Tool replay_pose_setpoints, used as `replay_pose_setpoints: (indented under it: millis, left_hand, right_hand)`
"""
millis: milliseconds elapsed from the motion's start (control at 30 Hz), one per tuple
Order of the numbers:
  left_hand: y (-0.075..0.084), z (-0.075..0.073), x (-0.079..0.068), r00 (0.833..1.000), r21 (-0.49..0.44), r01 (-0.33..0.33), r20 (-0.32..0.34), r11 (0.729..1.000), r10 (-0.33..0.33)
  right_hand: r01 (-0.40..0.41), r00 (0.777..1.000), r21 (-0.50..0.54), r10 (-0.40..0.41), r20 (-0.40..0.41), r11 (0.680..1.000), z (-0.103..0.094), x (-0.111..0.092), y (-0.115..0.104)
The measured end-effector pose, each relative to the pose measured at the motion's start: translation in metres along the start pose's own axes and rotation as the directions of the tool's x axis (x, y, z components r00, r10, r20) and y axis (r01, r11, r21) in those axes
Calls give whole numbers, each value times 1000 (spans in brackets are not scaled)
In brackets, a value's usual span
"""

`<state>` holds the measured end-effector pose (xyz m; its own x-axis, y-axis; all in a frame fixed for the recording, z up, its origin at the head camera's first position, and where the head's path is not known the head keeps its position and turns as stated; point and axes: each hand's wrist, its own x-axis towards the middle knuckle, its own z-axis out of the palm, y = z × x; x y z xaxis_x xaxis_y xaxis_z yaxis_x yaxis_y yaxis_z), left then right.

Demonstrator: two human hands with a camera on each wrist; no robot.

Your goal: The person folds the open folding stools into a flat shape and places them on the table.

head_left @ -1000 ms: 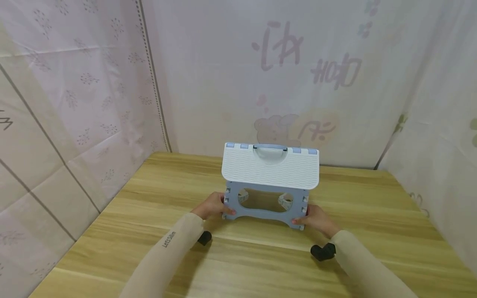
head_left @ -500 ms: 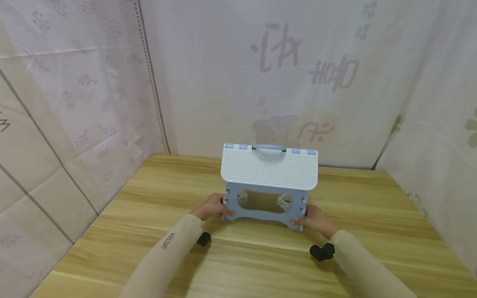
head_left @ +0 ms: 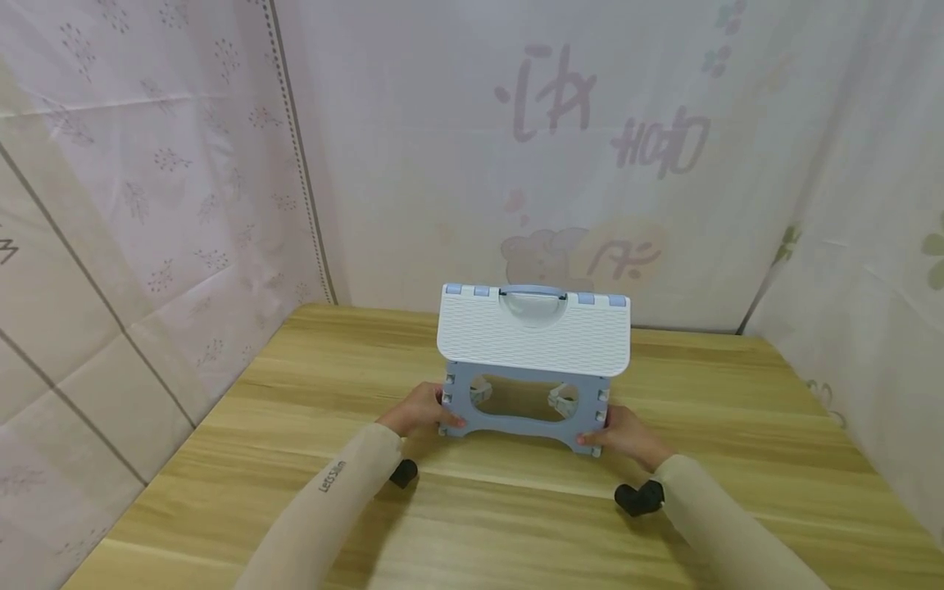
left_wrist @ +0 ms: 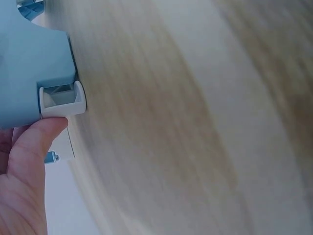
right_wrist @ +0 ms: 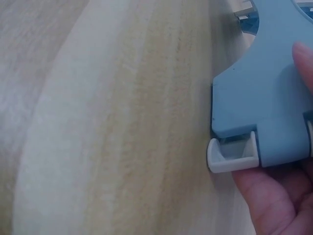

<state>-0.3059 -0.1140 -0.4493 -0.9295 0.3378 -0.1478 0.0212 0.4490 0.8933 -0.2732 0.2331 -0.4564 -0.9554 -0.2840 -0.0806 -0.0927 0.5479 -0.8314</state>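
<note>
A folding step stool (head_left: 533, 332) with a white textured top and pale blue legs stands unfolded on the wooden table. Its top slopes down toward me, and a blue carry handle (head_left: 533, 290) lies along the far edge. My left hand (head_left: 422, 408) grips the left side of the front leg panel low down, thumb on the blue face. On the opposite side, my right hand (head_left: 633, 434) holds the same panel near its foot. Both wrist views show the blue leg (left_wrist: 36, 63) and its white hinge end (right_wrist: 234, 155) close over the wood grain, fingers partly hidden behind.
The wooden table (head_left: 501, 524) runs back to a printed cloth curtain (head_left: 442, 147). More cloth hangs at the left and right sides. Black wrist-worn pieces (head_left: 638, 498) sit below both wrists.
</note>
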Motion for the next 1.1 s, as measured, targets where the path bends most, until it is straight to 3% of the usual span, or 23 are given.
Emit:
replay_pose_setpoints:
  millis: [600,1100]
  left_hand:
    - [4,1,-1,999,2,25,-24,1000,-24]
    - [-1,1,2,1000,-5,9,4,1000,-9]
  right_hand:
    - [14,1000,-1,-14,-4,1000,2,1,2]
    - [8,1000,11,-9,10,1000,0,1,1]
